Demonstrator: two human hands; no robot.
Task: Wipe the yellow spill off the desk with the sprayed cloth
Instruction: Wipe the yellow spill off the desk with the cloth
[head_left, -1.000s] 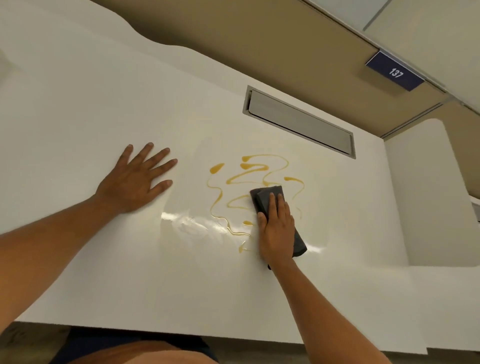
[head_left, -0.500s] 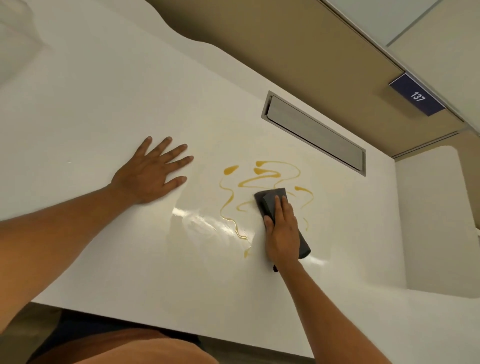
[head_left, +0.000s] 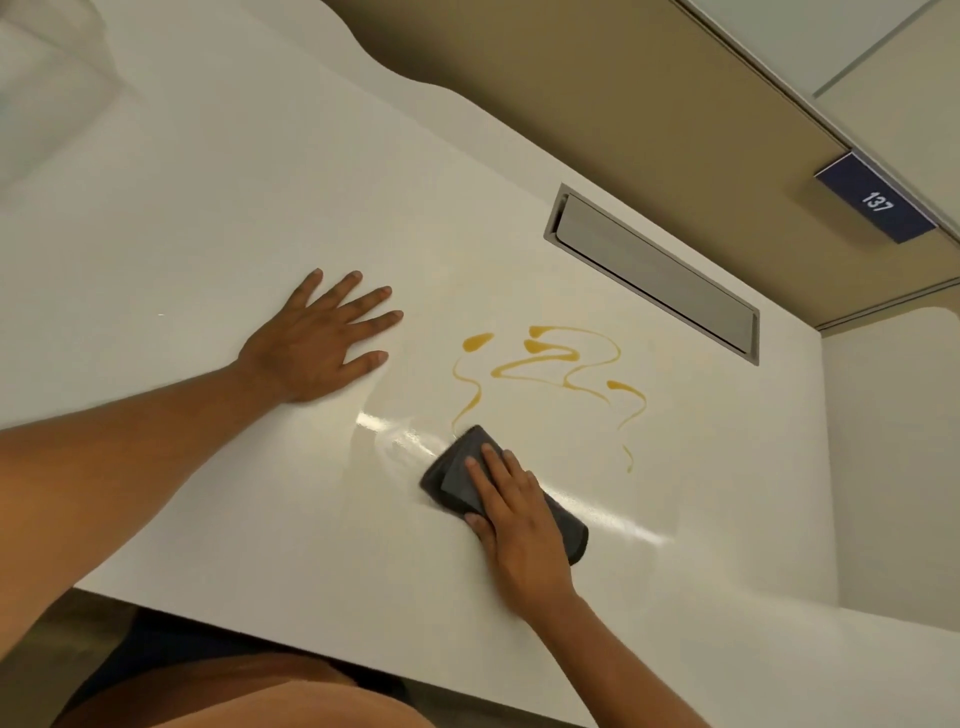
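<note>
While the yellow spill (head_left: 550, 364) lies mid-desk as thin looping trails with a few thicker drops, most of it is unwiped and sits just beyond the folded dark grey cloth (head_left: 457, 475). Cloth: flat on the white desk (head_left: 208, 218), its far corner touching the near end of the left trail, a wet glossy streak beside it. Right hand (head_left: 519, 519): palm down, fingers extended and pressing the cloth flat to the surface, not pinching it. Left hand (head_left: 317, 343): spread wide, holding nothing, braced on the desk well left of the spill. Recommended handling, as a judgement: keep even palm pressure, push the cloth's leading edge forward through the trails in overlapping passes, working from the outer loops inward so liquid gathers rather than smears; turn to a clean fold once the face is loaded. Risk: thin trails may streak towards the recessed grey cable flap (head_left: 654, 275) behind. Adjacent: navy number plate reading 137 (head_left: 878, 200) on the partition.
</note>
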